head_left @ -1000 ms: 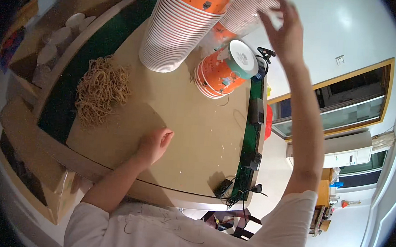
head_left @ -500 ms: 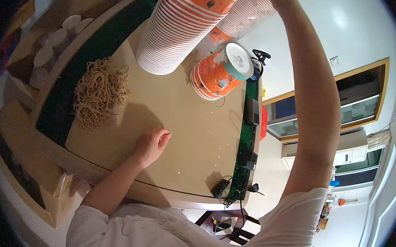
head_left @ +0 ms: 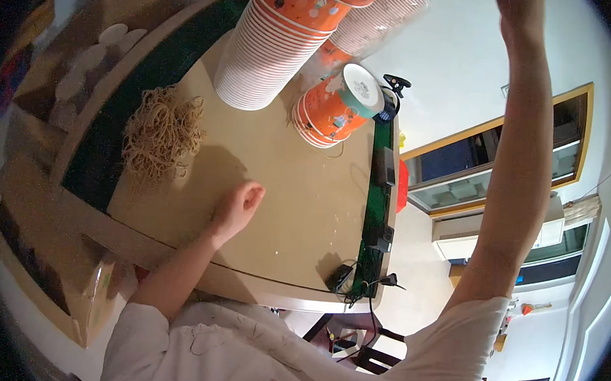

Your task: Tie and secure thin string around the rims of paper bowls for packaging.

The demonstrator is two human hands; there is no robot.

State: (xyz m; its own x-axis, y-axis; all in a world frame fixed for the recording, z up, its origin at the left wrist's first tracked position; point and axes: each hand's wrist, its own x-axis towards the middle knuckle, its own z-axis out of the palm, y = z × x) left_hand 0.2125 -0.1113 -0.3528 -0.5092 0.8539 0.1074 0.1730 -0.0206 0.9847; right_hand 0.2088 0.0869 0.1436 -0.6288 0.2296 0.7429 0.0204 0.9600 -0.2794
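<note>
My left hand (head_left: 239,211) is closed in a loose fist over the brown tabletop (head_left: 296,218); whatever its curled fingers hold, if anything, is hidden. Only the wrist end of my right hand (head_left: 518,8) shows at the top edge, its fingers cut off. A tall stack of orange paper cups (head_left: 277,43) with white rims leans up out of view. To its right, a shorter orange cup stack (head_left: 334,111) lies tilted, a white cup base uppermost and a thin band near its rims. A tangled heap of tan rubber bands (head_left: 162,134) lies left of my fist.
More cups in clear plastic (head_left: 377,22) stand behind. Along the table's green right edge sit a black clip (head_left: 397,82), dark boxes (head_left: 381,238) and coiled black cables (head_left: 359,286). Open cardboard boxes (head_left: 85,295) stand left of the table, one with white round things inside.
My right arm has swung outward to the right, its hand leaving the cups' area near the top. My left fist stays nearly in place. The view has shifted slightly.
</note>
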